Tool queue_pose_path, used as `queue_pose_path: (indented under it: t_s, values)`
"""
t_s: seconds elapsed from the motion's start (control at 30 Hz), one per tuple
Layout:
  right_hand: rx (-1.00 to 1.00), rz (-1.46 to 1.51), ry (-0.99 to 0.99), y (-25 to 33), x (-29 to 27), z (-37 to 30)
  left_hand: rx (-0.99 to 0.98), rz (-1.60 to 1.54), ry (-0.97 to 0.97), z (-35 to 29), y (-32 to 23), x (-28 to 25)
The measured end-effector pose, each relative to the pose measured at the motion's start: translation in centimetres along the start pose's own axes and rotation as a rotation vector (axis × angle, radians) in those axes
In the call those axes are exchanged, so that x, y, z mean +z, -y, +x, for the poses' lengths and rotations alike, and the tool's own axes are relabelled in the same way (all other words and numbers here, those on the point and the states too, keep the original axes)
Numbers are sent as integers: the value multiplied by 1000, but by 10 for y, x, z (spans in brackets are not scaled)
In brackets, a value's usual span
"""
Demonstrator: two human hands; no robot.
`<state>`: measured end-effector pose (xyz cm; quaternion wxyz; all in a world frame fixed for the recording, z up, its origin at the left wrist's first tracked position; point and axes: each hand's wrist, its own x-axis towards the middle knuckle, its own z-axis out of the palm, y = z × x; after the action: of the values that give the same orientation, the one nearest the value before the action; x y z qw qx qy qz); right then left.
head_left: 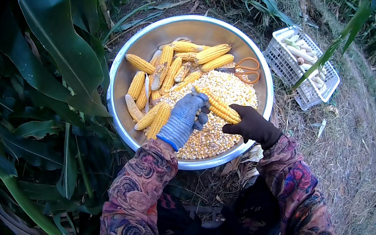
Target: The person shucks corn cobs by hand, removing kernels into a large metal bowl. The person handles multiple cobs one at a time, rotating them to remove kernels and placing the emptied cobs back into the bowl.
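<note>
The right grip (pixel 253 124), in a dark glove, is closed on the near, right-hand end of a yellow corn ear (pixel 218 105), thumb below and fingers above. The left grip (pixel 190 114), in a grey-blue glove, has its fingers curled at the ear's left flank; whether they pinch it or only rest on it, I cannot tell.

The ear's long axis slants from far left to near right, over the basin. From the right grip it extends away and leftward; from the left grip it lies just to the right. The left hand is nearer the ear's middle, the right hand has its end.

Under the ear, loose kernels (pixel 237 89) cover the basin's right and near parts. Other whole ears (pixel 211 54) are heaped on its far and left side. An orange-handled tool (pixel 249 75) lies by the right wall of the metal basin (pixel 239 37).

Outside, to the right, a white crate (pixel 285 61) holds pale cobs (pixel 308 56); tall leafy plants (pixel 62 53) crowd the left.
</note>
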<state>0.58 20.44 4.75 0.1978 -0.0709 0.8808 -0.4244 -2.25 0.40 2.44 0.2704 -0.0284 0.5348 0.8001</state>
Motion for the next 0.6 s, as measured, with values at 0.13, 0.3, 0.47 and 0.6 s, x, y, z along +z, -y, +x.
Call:
queue_pose_path:
  t_s: [0.13, 0.3, 0.47, 0.6]
  values:
    - [5, 60, 26, 1, 1, 0, 109, -23, -4, -2, 5, -1]
    - [40, 26, 10, 0, 1, 0, 73, 95, -41, -2, 5, 2]
    - [66, 169, 33, 7, 1, -1, 38, -92, -49, -2, 4, 6]
    - [77, 293, 28, 5, 0, -3, -20, -220, 28, -1, 7, 2]
